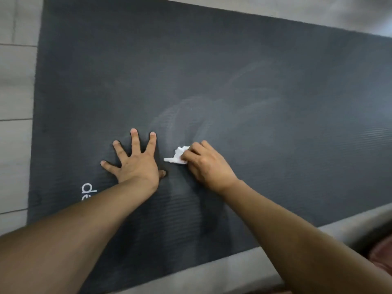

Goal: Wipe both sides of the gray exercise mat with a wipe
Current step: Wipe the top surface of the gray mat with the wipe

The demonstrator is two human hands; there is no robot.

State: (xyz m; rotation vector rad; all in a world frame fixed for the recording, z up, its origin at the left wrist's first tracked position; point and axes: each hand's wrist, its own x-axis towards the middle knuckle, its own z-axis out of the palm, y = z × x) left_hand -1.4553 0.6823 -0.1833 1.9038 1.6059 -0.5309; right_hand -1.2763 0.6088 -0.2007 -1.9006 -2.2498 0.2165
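Observation:
The dark gray exercise mat (233, 71) lies flat on the floor and fills most of the head view. My left hand (135, 160) presses flat on it with fingers spread, near the mat's lower left. Just to its right, my right hand (205, 164) grips a crumpled white wipe (177, 155) against the mat, with the wipe sticking out from the fingertips. Faint curved smear marks show on the mat above and right of the wipe.
White printed letters (89, 190) sit on the mat near its left end. Light gray floor tiles (14, 92) border the mat at left, top and bottom. A reddish object (381, 253) shows at the lower right edge.

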